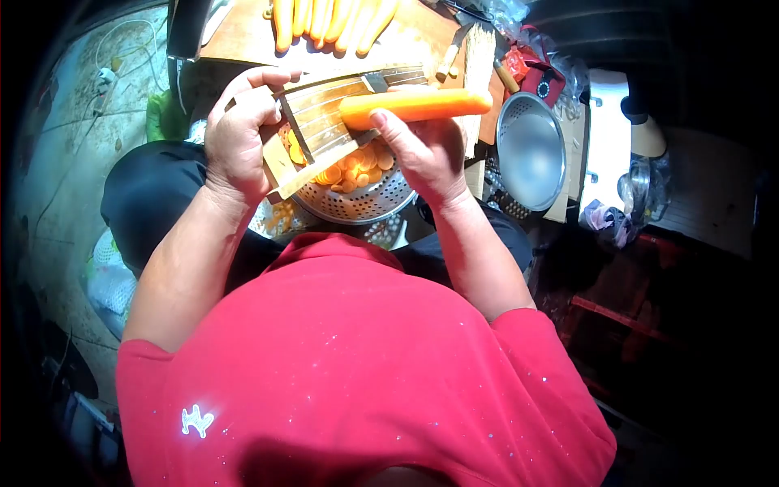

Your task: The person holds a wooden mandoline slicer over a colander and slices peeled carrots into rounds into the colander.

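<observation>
A wooden mandoline slicer (pixel 320 114) is tilted over a metal colander (pixel 369 209). My left hand (pixel 239 134) is closed round the slicer's left end. In my right hand (pixel 426 154) is a peeled carrot (pixel 418 105), its left end against the slicer's face. The thumb lies along the carrot's near side; the other fingers are mostly hidden behind it. Thin round carrot slices (pixel 355 168) lie in the colander under the slicer, partly covered by it.
Several whole carrots (pixel 329 20) lie side by side on a wooden board (pixel 243 36) at the back. A second metal colander (pixel 531 150) stands at the right, near a white box (pixel 607 138). A wooden-handled tool (pixel 449 58) rests by the board's right side.
</observation>
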Action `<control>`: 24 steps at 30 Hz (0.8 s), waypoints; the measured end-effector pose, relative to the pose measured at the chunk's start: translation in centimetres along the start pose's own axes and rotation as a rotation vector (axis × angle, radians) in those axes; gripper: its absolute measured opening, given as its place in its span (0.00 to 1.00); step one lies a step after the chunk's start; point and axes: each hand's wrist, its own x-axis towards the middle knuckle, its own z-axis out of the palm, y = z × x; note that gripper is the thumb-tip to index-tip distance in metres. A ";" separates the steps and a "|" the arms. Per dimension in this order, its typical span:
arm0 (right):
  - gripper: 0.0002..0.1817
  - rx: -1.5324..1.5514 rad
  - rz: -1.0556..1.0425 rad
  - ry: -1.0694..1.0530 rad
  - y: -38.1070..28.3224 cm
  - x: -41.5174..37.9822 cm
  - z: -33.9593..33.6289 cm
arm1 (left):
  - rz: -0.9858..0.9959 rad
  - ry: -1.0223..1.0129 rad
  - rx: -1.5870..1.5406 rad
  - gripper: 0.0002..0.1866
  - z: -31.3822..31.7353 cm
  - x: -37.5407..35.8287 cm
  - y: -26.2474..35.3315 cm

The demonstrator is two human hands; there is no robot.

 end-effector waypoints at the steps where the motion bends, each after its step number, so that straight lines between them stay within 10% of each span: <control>1: 0.16 -0.038 -0.026 0.020 0.2 0.0 0.0 | -0.003 0.000 0.002 0.20 0.0 0.0 -0.1; 7: 0.17 -0.218 0.138 0.322 7.2 4.4 -4.5 | 0.004 -0.032 -0.027 0.20 -0.5 0.1 -0.4; 14: 0.16 -0.140 -0.142 0.066 0.3 -0.2 1.1 | -0.004 -0.012 -0.021 0.20 -0.2 -0.1 -0.3; 20: 0.16 -0.069 0.212 0.326 6.6 4.3 -3.6 | -0.004 -0.032 -0.018 0.20 -0.8 0.1 -0.5; 24: 0.17 0.021 0.139 0.067 2.1 1.8 -0.9 | 0.000 -0.013 -0.011 0.20 -0.3 0.0 -0.1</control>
